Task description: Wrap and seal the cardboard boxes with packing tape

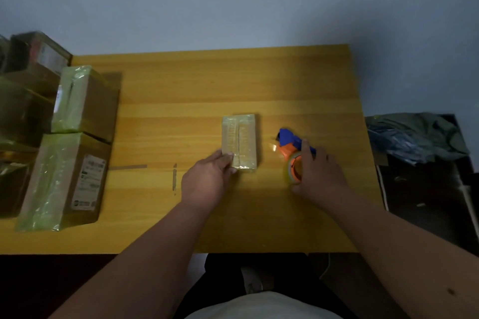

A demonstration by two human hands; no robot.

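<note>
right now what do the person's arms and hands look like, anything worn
Both forearms are bare up to the frame edge: no sleeves show. The left hand and right hand wear no gloves, and no rings, watch or bracelet are visible. The right forearm bears a small dark mark.

Looking down from my head camera, I see both my bare forearms reaching forward from the bottom corners and drawing closer together toward the hands. My left hand [207,181] lies palm down, its fingers curled over the near left corner of a small taped box [239,141] with the thumb against the box's near edge. My right hand [317,172] is also palm down, its fingers wrapped around the roll of a tape dispenser [293,152], index finger stretched forward along the top.
</note>
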